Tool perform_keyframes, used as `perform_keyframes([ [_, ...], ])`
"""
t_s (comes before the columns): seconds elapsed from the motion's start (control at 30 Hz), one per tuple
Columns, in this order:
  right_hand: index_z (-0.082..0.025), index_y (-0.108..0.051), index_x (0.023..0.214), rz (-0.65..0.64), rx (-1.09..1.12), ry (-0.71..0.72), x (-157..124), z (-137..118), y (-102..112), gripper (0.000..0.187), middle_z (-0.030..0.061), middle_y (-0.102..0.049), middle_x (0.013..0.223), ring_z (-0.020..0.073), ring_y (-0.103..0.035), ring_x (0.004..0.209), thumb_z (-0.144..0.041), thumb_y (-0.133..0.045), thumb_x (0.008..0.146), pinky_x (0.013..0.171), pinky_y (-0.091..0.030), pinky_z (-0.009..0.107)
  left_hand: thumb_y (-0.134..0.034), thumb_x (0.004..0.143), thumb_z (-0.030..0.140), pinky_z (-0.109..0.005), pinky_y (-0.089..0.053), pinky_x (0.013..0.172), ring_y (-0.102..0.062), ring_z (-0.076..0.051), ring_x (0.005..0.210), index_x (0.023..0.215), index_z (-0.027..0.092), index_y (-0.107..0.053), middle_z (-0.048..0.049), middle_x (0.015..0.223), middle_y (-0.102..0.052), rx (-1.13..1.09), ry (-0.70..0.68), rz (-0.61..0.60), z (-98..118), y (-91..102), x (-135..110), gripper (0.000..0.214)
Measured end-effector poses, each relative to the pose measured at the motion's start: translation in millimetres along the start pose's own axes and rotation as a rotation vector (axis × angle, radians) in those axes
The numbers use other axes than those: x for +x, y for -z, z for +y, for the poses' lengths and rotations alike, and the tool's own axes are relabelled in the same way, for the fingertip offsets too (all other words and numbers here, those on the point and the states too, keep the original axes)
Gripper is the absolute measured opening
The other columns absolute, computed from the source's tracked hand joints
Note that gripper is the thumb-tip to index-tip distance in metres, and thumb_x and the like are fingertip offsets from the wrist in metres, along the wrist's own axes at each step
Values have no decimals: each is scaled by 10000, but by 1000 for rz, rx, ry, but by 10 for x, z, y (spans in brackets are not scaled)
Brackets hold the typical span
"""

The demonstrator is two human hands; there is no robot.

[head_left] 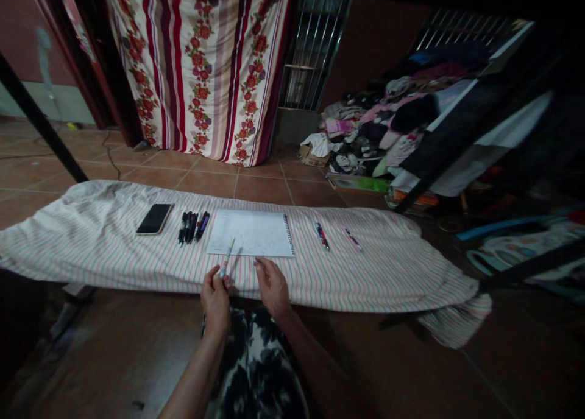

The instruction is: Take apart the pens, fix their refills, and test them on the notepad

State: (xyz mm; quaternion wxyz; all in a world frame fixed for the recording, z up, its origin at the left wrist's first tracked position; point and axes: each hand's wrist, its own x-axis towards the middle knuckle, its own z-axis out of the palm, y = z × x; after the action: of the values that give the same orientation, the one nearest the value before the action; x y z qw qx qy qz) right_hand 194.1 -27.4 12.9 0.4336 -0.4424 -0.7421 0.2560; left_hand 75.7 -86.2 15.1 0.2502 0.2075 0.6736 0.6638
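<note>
Pale-green-and-white pen (229, 254): pinching it in the left hand (216, 295), over the near edge of the spiral notebook (256, 227); holding the right hand (274, 290) half-open, to the right. Cannot read faint print.

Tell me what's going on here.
The person's left hand holds a slim, pale pen with a greenish end. The right hand, holding nothing visible, is by the near edge of a white, spiral-bound paper notepad. Left of it lies a row of dark, slim pens; right of it, a dark, multicoloured pen and a pink pen.
</note>
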Motion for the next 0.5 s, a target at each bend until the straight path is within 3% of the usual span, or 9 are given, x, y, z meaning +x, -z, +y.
perform_keyframes([
  [0.07, -198, -599, 1087, -26, 211, -171, -99, -189, -8, 337, 76, -674, 965, 177, -627, 832, -391, -404, 890, 748, -503, 320, -485, 767, 368, -222, -419, 508, -519, -100, 507, 1068, 124, -544, 1, 633, -589, -183, 121, -107, 88, -14, -268, 392],
  [0.17, -192, -627, 1037, -71, 437, -308, -208, -406, 61, 386, 56, -675, 885, 173, -620, 804, -484, -472, 837, 722, -491, 302, -563, 717, 387, -213, -393, 507, -487, -92, 492, 1047, 120, -556, 26, 572, -567, -324, 240, -194, 209, 28, -575, 425],
  [0.33, -170, -654, 910, 41, 641, -466, -391, -668, 257, 431, 32, -662, 780, 157, -592, 721, -544, -613, 699, 685, -471, 293, -648, 643, 402, -208, -368, 503, -476, -87, 515, 905, 134, -630, -2, 649, -617, -326, 238, -259, 368, 223, -866, 375],
  [0.5, -178, -633, 782, -12, 800, -570, -573, -891, 368, 365, -38, -545, 584, 89, -459, 485, -512, -674, 640, 451, -380, 221, -704, 582, 387, -200, -367, 489, -504, -89, 516, 859, 146, -647, -3, 674, -636, -310, 304, -382, 571, 412, -1034, 371],
])
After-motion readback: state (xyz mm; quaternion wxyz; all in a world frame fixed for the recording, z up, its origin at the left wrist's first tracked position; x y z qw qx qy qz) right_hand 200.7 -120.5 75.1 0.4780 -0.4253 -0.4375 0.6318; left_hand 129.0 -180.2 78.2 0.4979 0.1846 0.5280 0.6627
